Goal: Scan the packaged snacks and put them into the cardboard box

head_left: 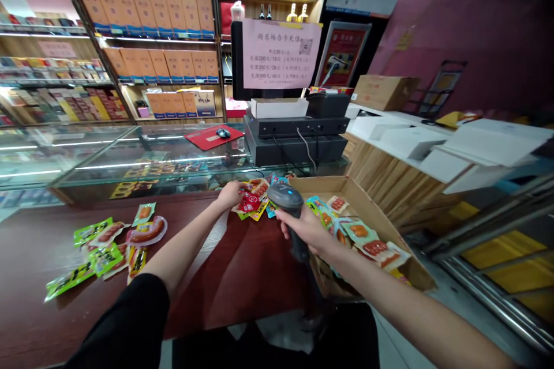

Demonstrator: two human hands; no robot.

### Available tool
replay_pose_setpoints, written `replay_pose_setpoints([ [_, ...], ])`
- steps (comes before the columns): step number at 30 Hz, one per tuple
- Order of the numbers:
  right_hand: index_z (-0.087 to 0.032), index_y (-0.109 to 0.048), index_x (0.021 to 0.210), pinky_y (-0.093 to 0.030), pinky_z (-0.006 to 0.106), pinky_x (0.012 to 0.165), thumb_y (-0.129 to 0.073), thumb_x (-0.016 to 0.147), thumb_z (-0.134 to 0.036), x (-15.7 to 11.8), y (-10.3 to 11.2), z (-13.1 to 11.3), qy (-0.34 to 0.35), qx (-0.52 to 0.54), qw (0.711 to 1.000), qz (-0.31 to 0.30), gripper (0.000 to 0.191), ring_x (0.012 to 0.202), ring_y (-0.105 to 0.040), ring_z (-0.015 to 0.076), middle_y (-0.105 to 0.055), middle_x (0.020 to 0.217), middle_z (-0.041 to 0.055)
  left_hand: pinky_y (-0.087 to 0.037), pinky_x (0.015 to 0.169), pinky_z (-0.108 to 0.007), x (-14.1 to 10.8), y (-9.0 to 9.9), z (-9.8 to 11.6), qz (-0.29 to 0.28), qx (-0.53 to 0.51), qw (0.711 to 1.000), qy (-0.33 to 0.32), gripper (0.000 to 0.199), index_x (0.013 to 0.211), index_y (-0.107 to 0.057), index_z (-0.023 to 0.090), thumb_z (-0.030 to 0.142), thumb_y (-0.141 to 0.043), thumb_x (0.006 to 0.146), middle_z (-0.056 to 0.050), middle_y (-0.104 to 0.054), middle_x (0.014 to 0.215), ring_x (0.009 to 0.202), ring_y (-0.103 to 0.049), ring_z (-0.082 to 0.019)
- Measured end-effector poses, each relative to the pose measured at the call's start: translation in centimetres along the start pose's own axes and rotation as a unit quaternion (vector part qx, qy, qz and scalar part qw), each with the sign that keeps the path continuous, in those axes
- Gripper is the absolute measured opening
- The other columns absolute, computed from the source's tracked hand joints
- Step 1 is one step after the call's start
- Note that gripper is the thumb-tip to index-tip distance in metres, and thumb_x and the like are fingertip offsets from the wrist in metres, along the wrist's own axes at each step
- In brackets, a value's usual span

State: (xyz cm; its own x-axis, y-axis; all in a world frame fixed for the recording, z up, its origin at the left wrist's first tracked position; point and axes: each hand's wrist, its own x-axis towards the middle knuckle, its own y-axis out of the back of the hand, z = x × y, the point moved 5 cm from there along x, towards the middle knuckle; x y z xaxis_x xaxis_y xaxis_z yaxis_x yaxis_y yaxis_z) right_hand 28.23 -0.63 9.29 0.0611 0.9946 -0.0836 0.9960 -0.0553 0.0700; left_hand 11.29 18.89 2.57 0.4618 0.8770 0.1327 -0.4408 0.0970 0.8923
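My right hand (309, 229) is wrapped round the handle of a dark grey barcode scanner (285, 197), which shows a small blue light on top. The scanner's head is at the right side of a small pile of snack packets (255, 199) on the table. At the pile's left edge, my left hand (229, 195) has its fingers curled onto a red snack packet (249, 202); its fingertips are partly hidden. More snack packets (104, 251), some green and some with sausages showing, lie on the table to the left.
An open cardboard box (381, 207) holding several snack packets stands at the right. Behind the brown table (242, 277) are a glass counter (112, 155), a red mouse pad (203, 137), and a monitor (237, 63) bearing a paper notice. Metal rails (489, 242) stand at far right.
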Motion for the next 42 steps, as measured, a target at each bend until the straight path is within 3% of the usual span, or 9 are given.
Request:
replay_pose_setpoints([
  [3, -0.018, -0.054, 0.077, -0.04, 0.02, 0.04, -0.074, 0.07, -0.043, 1.4, -0.8, 0.7, -0.017, -0.004, 1.0, 0.007, 0.033, 0.037, -0.049, 0.0088, -0.055, 0.046, -0.0053, -0.042, 0.094, -0.027, 1.3, -1.2, 1.7, -0.075, -0.017, 0.99, -0.12, 0.031, 0.098, -0.074, 0.027, 0.026, -0.072, 0.067, -0.005, -0.07, 0.108, 0.105, -0.062, -0.023],
  [5, -0.019, -0.053, 0.077, -0.041, 0.02, 0.039, -0.074, 0.07, -0.042, 1.9, -0.9, 1.2, -0.024, -0.005, 1.0, 0.013, 0.032, 0.037, -0.05, 0.0089, -0.055, 0.046, -0.0056, -0.044, 0.086, -0.026, 2.1, -1.7, 2.3, -0.123, -0.033, 0.982, -0.137, 0.032, 0.091, -0.076, 0.028, 0.024, -0.077, 0.059, -0.004, -0.072, 0.099, 0.095, -0.065, -0.023],
  [12, -0.02, -0.051, 0.081, -0.041, 0.019, 0.038, -0.073, 0.072, -0.039, 2.4, -0.6, 2.6, -0.034, -0.012, 0.999, 0.015, 0.03, 0.037, -0.05, 0.0084, -0.056, 0.048, -0.0064, -0.044, 0.069, -0.021, 3.1, -0.7, 1.7, -0.191, -0.046, 0.98, -0.028, 0.023, 0.06, -0.071, 0.024, 0.025, -0.085, 0.042, 0.003, -0.06, 0.051, 0.057, -0.056, -0.014],
  [19, -0.019, -0.05, 0.086, -0.04, 0.018, 0.037, -0.072, 0.072, -0.042, 2.3, -2.0, 2.7, -0.036, -0.029, 0.999, -0.01, 0.035, 0.036, -0.048, 0.008, -0.055, 0.045, -0.0077, -0.05, 0.059, -0.026, 0.3, 2.5, -2.7, -0.165, -0.174, 0.96, 0.141, 0.024, 0.051, -0.065, 0.018, 0.008, -0.083, 0.039, 0.003, -0.055, 0.042, 0.042, -0.049, -0.011],
  [22, -0.018, -0.051, 0.08, -0.039, 0.018, 0.038, -0.072, 0.072, -0.044, 2.3, -3.8, 2.7, -0.038, -0.044, 0.997, -0.049, 0.034, 0.036, -0.048, 0.0077, -0.055, 0.046, -0.0065, -0.052, 0.057, -0.028, -1.9, 4.1, -5.2, -0.154, -0.253, 0.932, 0.208, 0.023, 0.059, -0.067, 0.017, 0.012, -0.084, 0.044, 0.001, -0.06, 0.047, 0.042, -0.053, -0.011],
  [26, -0.018, -0.051, 0.073, -0.039, 0.019, 0.039, -0.069, 0.074, -0.044, 1.9, -6.1, 2.1, -0.004, -0.066, 0.992, -0.105, 0.032, 0.037, -0.047, 0.008, -0.054, 0.045, -0.0057, -0.055, 0.059, -0.029, -4.4, 6.7, -7.0, -0.142, -0.414, 0.865, 0.245, 0.031, 0.075, -0.069, 0.015, 0.022, -0.087, 0.05, -0.004, -0.068, 0.062, 0.051, -0.062, -0.014],
  [32, -0.02, -0.052, 0.078, -0.041, 0.023, 0.041, -0.069, 0.074, -0.04, -0.2, -7.4, 0.7, 0.042, -0.087, 0.986, -0.139, 0.026, 0.038, -0.048, 0.0103, -0.053, 0.046, -0.0058, -0.057, 0.064, -0.031, -6.7, 9.9, -5.1, -0.126, -0.538, 0.802, 0.227, 0.034, 0.083, -0.069, 0.015, 0.02, -0.086, 0.054, -0.006, -0.072, 0.073, 0.063, -0.068, -0.018],
  [38, -0.022, -0.056, 0.082, -0.04, 0.024, 0.041, -0.071, 0.072, -0.039, -3.2, -7.3, 1.6, 0.037, -0.075, 0.987, -0.14, 0.024, 0.04, -0.049, 0.012, -0.055, 0.049, -0.005, -0.059, 0.063, -0.036, -9.2, 8.5, -1.3, -0.096, -0.614, 0.757, 0.202, 0.034, 0.084, -0.066, 0.013, 0.016, -0.086, 0.057, -0.007, -0.071, 0.073, 0.062, -0.068, -0.018],
  [42, -0.021, -0.057, 0.078, -0.04, 0.025, 0.045, -0.067, 0.075, -0.038, -4.1, -6.4, 1.6, 0.054, -0.105, 0.984, -0.131, 0.02, 0.041, -0.048, 0.0117, -0.054, 0.048, -0.0047, -0.06, 0.067, -0.036, -10.9, 6.3, 0.3, -0.014, -0.713, 0.676, 0.187, 0.027, 0.08, -0.057, 0.014, 0.012, -0.079, 0.066, -0.005, -0.07, 0.077, 0.068, -0.069, -0.017],
])
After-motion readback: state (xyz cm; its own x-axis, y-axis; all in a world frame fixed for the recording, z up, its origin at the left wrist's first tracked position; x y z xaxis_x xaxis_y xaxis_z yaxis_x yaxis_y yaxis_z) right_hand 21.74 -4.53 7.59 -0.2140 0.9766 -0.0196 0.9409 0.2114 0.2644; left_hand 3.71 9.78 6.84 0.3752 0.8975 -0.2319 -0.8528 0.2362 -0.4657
